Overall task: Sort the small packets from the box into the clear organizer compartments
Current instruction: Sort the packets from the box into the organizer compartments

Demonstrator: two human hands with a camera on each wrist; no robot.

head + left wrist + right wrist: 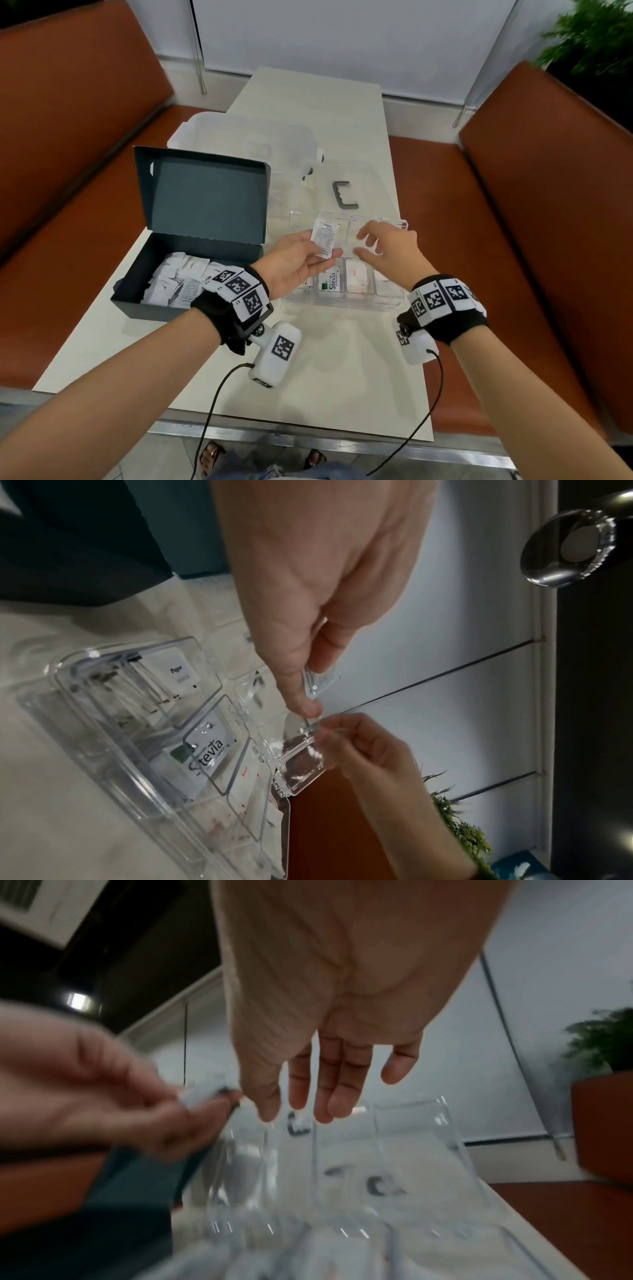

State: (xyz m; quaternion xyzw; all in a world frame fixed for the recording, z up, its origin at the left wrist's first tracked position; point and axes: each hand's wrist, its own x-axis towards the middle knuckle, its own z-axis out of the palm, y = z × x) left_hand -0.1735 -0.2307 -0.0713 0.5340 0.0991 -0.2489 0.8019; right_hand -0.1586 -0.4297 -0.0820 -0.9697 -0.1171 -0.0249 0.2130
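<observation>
while above the organizer [342, 303] edge, hands: left hand [294, 262] pinching a packet [324, 236], right hand [388, 245] loosely spread, empty

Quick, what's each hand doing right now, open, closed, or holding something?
Left hand: pinching a small white packet above the clear organizer.
Right hand: open, fingers loosely spread over the organizer's far compartments, holding nothing.

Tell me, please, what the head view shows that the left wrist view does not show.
Only the head view shows the open dark box with its white packets, a grey handle, and the printed packet in the left hand. Only the left wrist view shows a small raised clear lid at the right hand. Both show the clear organizer with the Stevia packet.
</observation>
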